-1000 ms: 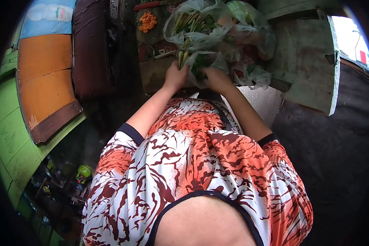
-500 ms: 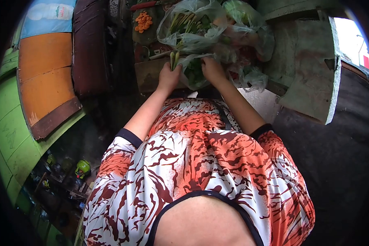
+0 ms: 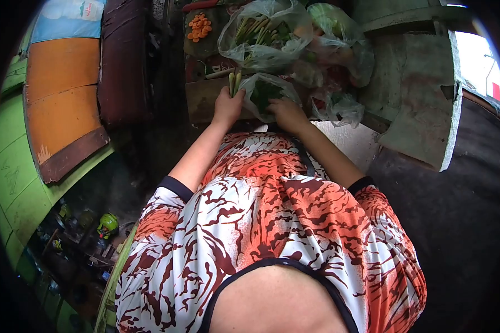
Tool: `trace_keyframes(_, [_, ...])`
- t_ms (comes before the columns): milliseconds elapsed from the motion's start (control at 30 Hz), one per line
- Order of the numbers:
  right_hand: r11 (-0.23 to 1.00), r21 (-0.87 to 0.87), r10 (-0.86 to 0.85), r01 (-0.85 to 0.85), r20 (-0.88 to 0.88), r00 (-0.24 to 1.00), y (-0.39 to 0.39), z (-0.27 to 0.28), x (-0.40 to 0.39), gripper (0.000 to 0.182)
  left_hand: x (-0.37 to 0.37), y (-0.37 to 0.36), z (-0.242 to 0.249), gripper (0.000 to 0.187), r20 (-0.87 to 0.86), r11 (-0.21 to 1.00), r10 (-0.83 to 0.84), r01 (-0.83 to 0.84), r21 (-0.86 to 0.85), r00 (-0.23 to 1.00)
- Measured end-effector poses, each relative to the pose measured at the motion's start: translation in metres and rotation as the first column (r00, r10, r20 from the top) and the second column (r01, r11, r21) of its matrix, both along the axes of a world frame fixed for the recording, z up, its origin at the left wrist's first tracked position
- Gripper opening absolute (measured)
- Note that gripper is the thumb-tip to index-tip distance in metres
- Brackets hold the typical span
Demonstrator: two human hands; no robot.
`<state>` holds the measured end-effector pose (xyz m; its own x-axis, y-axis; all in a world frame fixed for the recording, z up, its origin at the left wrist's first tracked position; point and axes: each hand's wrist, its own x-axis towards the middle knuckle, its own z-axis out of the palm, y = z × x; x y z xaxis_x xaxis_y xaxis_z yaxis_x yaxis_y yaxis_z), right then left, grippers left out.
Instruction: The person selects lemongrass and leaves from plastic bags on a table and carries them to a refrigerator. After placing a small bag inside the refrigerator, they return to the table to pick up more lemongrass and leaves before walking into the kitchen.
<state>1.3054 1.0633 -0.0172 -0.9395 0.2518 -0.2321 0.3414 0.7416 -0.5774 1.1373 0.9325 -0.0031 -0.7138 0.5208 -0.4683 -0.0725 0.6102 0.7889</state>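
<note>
My left hand is closed around a few slim, pale green vegetable stalks that stick up above its fingers. Close beside it, a small clear plastic bag lies open with dark green leaves inside. My right hand reaches over the right side of this bag, its fingers curled down at the leaves; whatever they grip is hidden. Just behind sits a larger plastic bag filled with green stalks.
Orange carrot slices lie in a heap at the back left, near a red-handled object. More bagged vegetables stand at the back right, beside a grey wooden panel. An orange board is on the left.
My right hand has come lower and nearer to me, from the bag's upper rim down to the leaves. The small bag's mouth looks wider. My left hand still holds the stalks.
</note>
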Motion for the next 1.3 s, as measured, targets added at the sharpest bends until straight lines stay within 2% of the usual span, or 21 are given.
trace_keyframes(67, [0.997, -0.055, -0.055, 0.056, 0.009, 0.998, 0.002, -0.005, -0.009, 0.024, -0.002, 0.0, 0.003, 0.046, 0.009, 1.0, -0.004, 0.004, 0.011, 1.0])
trace_keyframes(133, [0.922, -0.029, -0.388, 0.387, -0.061, 0.92, 0.002, -0.021, -0.02, 0.021, -0.005, -0.001, 0.004, 0.047, -0.013, 0.996, -0.06, 0.059, -0.068, 0.998])
trace_keyframes(267, [0.936, 0.103, -0.343, 0.336, 0.051, 0.938, 0.014, -0.031, -0.031, 0.02, -0.004, -0.003, 0.005, 0.048, 0.012, 0.994, -0.093, 0.093, -0.055, 0.996])
trace_keyframes(333, [0.952, 0.167, -0.281, 0.257, 0.141, 0.949, 0.019, -0.018, -0.038, 0.02, -0.005, -0.004, 0.011, 0.049, -0.018, 0.984, -0.151, 0.149, -0.093, 0.988])
trace_keyframes(467, [0.938, 0.202, -0.306, 0.281, 0.102, 0.947, 0.014, 0.03, -0.039, 0.019, -0.01, -0.007, 0.012, 0.049, -0.024, 0.983, -0.173, 0.171, -0.067, 0.985])
trace_keyframes(567, [0.911, 0.171, -0.385, 0.375, 0.024, 0.923, 0.008, 0.044, -0.027, 0.02, -0.012, -0.007, 0.012, 0.049, 0.008, 0.981, -0.188, 0.189, -0.055, 0.982])
trace_keyframes(633, [0.864, 0.025, -0.496, 0.502, -0.119, 0.86, 0.013, 0.044, -0.017, 0.019, -0.01, -0.002, 0.009, 0.049, -0.012, 0.979, -0.2, 0.199, -0.043, 0.98])
trace_keyframes(667, [0.865, 0.029, -0.495, 0.501, -0.119, 0.861, 0.018, 0.04, -0.012, 0.019, -0.011, -0.002, 0.009, 0.049, -0.01, 0.98, -0.198, 0.198, -0.039, 0.98])
trace_keyframes(733, [0.857, -0.165, -0.51, 0.488, -0.141, 0.849, 0.026, 0.036, -0.004, 0.024, -0.012, -0.001, 0.011, 0.049, -0.003, 0.975, -0.217, 0.216, -0.043, 0.976])
trace_keyframes(767, [0.858, -0.166, -0.509, 0.487, -0.141, 0.849, 0.029, 0.035, 0.001, 0.024, -0.012, -0.001, 0.011, 0.049, -0.003, 0.976, -0.216, 0.215, -0.044, 0.976])
trace_keyframes(800, [0.672, -0.417, -0.666, 0.612, 0.023, 0.746, 0.03, 0.052, 0.001, 0.026, -0.012, 0.0, 0.01, 0.049, -0.005, 0.976, -0.215, 0.214, -0.04, 0.977])
trace_keyframes(833, [0.4, -0.6, -0.746, 0.693, 0.226, 0.627, 0.032, 0.061, 0.002, 0.029, -0.013, 0.0, 0.011, 0.049, -0.008, 0.976, -0.214, 0.214, -0.035, 0.977])
trace_keyframes(867, [0.385, -0.669, -0.737, 0.636, 0.192, 0.648, 0.037, 0.06, 0.007, 0.036, -0.012, 0.0, 0.012, 0.049, -0.008, 0.976, -0.216, 0.215, -0.036, 0.976])
trace_keyframes(1000, [0.403, -0.674, -0.688, 0.619, 0.223, 0.691, 0.044, 0.091, 0.001, 0.038, -0.01, 0.001, 0.022, 0.049, 0.029, 0.973, -0.229, 0.23, -0.038, 0.973])
trace_keyframes(1067, [0.354, -0.616, -0.538, 0.703, 0.481, 0.692, 0.045, 0.094, -0.008, 0.037, -0.01, 0.0, 0.022, 0.048, 0.048, 0.971, -0.231, 0.233, -0.045, 0.972])
trace_keyframes(1200, [0.425, -0.495, -0.524, 0.758, 0.548, 0.652, 0.03, 0.034, -0.035, 0.038, -0.009, 0.0, 0.024, 0.047, 0.019, 0.983, -0.181, 0.181, -0.012, 0.983])
trace_keyframes(1233, [0.707, -0.252, -0.506, 0.66, 0.471, 0.722, 0.03, 0.016, -0.042, 0.036, -0.009, 0.0, 0.025, 0.046, 0.031, 0.985, -0.171, 0.171, -0.005, 0.985])
trace_keyframes(1267, [0.877, 0.041, -0.452, 0.479, 0.411, 0.792, 0.029, 0.003, -0.045, 0.036, -0.009, 0.001, 0.024, 0.046, 0.031, 0.986, -0.168, 0.168, -0.011, 0.985])
trace_keyframes(1300, [0.879, 0.035, -0.446, 0.476, 0.41, 0.795, 0.027, -0.002, -0.045, 0.036, -0.009, 0.003, 0.024, 0.045, 0.006, 0.986, -0.166, 0.166, -0.001, 0.986])
